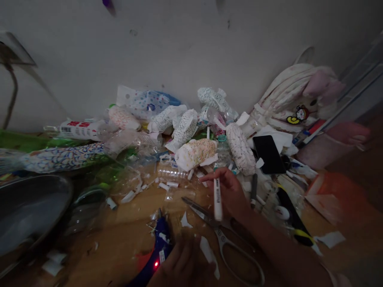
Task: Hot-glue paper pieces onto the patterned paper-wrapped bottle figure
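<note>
Over the middle of the table, my right hand is closed on a white marker, which stands nearly upright between the fingers with a teal tip at the top. At the bottom edge my left hand is dark, its fingers curled together; what they hold, if anything, is hidden. Close by it on the left lies a blue glue gun with a red light lit. A pair of scissors lies partly beneath my right hand and forearm. A white paper strip lies beside my left hand.
Several paper-wrapped fish-like bottles crowd the back by the wall. A black phone and a pale bag are at right. A round dark pan stands at left. White scraps and clear plastic pieces litter the wood.
</note>
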`<state>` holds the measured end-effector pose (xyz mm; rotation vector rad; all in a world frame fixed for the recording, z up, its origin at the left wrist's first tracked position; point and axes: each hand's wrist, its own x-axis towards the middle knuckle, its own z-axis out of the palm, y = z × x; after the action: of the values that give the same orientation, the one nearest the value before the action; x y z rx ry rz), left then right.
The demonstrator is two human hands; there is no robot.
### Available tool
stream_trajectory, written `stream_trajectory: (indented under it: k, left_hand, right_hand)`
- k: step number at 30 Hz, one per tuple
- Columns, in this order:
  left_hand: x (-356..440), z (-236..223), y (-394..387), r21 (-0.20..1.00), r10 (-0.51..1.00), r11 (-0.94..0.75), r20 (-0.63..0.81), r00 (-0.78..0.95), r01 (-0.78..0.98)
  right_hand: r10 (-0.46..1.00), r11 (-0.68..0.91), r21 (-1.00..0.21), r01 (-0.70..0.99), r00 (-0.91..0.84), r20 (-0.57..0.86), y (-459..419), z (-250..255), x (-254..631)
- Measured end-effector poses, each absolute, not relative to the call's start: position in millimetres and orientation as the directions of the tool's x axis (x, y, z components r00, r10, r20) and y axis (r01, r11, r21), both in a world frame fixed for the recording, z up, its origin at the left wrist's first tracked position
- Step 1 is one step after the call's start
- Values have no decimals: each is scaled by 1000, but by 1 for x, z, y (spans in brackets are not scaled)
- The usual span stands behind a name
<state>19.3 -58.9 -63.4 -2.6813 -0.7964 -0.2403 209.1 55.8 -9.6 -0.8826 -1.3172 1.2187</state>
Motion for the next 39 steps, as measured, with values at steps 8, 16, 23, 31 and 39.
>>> stream_trajectory:
  k: [8, 16, 23, 31, 39]
  left_hand:
    - [25, -53, -59, -231, 520, -800, 192, 832, 553]
    - [30, -52, -61, -203, 542, -785, 232, 808, 585]
    - [30, -51, -61, -176, 554, -802, 140, 820, 572]
    - [30, -46, -64, -116, 588, -801, 32, 808, 587]
    - [37, -38, -61, -116, 602, -790, 36, 797, 602]
  right_hand:
    - [907, 153, -966, -207, -357, 221, 46, -10, 205]
    - [880, -386, -689, -613, -470, -75, 23, -15, 180]
    - [758, -550, -532, -644, -653, 8, 19, -27, 177]
    - [769, -472, -670, -573, -640, 6, 16, -42, 182]
    - [722, -246, -880, -407, -682, 114, 11, -30, 173]
